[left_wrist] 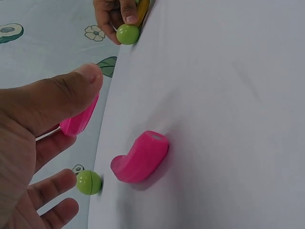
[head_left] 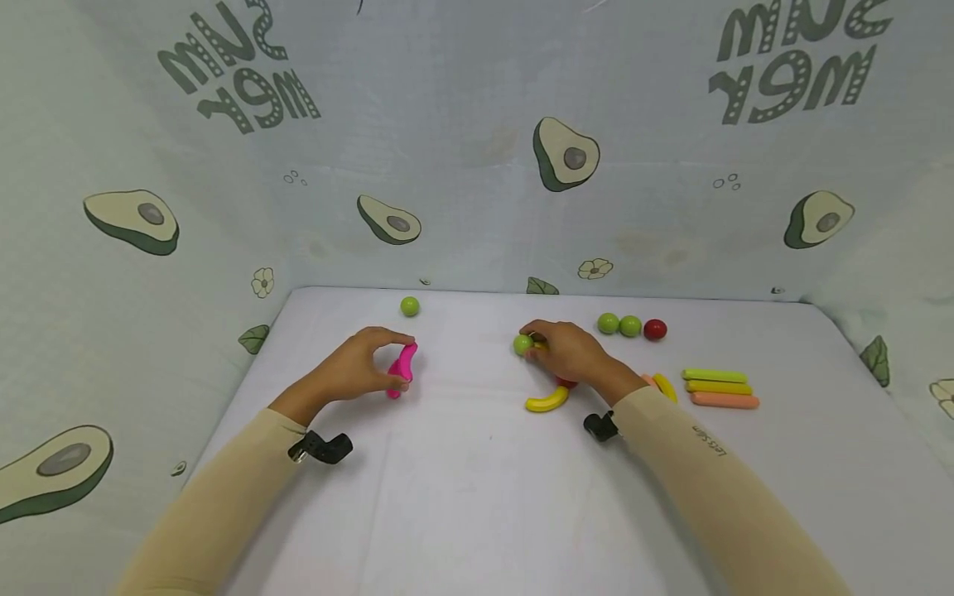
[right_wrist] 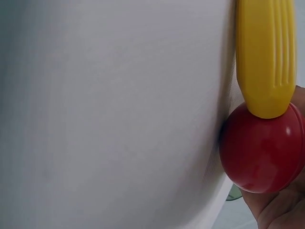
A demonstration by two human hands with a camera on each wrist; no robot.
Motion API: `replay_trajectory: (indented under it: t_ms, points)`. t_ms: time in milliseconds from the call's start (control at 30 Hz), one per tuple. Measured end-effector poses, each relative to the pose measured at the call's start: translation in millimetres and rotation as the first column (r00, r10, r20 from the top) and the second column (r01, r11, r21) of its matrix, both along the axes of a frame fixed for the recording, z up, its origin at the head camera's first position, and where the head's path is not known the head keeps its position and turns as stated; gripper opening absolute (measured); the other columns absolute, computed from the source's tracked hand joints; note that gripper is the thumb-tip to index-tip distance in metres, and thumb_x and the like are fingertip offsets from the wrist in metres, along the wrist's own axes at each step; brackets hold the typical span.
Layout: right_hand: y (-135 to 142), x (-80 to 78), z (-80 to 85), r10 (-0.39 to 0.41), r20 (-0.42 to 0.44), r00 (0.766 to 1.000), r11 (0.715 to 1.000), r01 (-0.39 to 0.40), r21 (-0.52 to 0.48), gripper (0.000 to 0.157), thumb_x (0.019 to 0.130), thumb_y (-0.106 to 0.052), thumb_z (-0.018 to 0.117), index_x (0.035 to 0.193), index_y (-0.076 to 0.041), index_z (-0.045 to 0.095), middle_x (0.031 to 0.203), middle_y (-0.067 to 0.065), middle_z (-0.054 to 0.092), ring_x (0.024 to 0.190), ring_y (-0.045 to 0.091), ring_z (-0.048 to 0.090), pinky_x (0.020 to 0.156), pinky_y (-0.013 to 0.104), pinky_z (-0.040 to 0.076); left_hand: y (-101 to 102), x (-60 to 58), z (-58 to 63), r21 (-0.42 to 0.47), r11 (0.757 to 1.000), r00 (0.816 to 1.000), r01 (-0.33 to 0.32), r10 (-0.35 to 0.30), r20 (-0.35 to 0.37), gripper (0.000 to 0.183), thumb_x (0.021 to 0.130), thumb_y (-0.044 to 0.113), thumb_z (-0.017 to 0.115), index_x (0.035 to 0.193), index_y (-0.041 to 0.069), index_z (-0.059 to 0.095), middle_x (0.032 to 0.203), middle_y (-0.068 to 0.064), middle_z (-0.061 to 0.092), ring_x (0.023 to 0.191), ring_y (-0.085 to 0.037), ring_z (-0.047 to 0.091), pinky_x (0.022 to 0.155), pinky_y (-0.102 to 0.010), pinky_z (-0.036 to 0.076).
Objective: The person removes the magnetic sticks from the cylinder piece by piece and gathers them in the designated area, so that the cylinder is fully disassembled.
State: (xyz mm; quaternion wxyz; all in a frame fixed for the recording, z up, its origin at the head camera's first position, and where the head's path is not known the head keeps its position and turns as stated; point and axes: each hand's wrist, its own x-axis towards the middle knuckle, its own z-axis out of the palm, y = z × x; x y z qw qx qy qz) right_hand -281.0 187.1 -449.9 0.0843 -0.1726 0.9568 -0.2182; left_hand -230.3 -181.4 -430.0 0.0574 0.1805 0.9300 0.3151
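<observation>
My left hand [head_left: 358, 366] pinches a pink curved plastic piece [head_left: 407, 361] between thumb and fingers. Below it, a second pink curved piece [left_wrist: 144, 158] lies on the table. Further right, my right hand [head_left: 572, 353] has thumb and fingertips around a green ball [head_left: 522, 344] at the table surface. A yellow piece [left_wrist: 142, 10] shows by those fingers, partly hidden. Under the right wrist a red ball [right_wrist: 261, 149] touches the end of a yellow curved piece [right_wrist: 267, 52]; in the head view the hand covers most of this ball.
A lone green ball [head_left: 410, 306] sits at the back left. Two green balls [head_left: 619, 324] and a red ball [head_left: 655, 329] form a row at the back right. Green, yellow and orange sticks [head_left: 719, 387] lie side by side at right, near another yellow curved piece [head_left: 665, 386].
</observation>
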Motion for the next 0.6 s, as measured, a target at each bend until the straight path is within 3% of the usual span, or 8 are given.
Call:
replay_trajectory:
  t_ms: [600]
  points:
    - [2, 0.3, 0.9, 0.019, 0.003, 1.0, 1.0, -0.019, -0.005, 0.042, 0.1, -0.026, 0.069, 0.14, -0.018, 0.06, 0.13, 0.011, 0.067, 0.121, 0.03, 0.06, 0.105, 0.052, 0.045, -35, 7.4, -11.7, 0.001, 0.999, 0.997, -0.05, 0.05, 0.057, 0.068, 0.078, 0.02, 0.091, 0.14, 0.017, 0.063, 0.146, -0.015, 0.054, 0.137, -0.043, 0.045, 0.109, -0.062, 0.038]
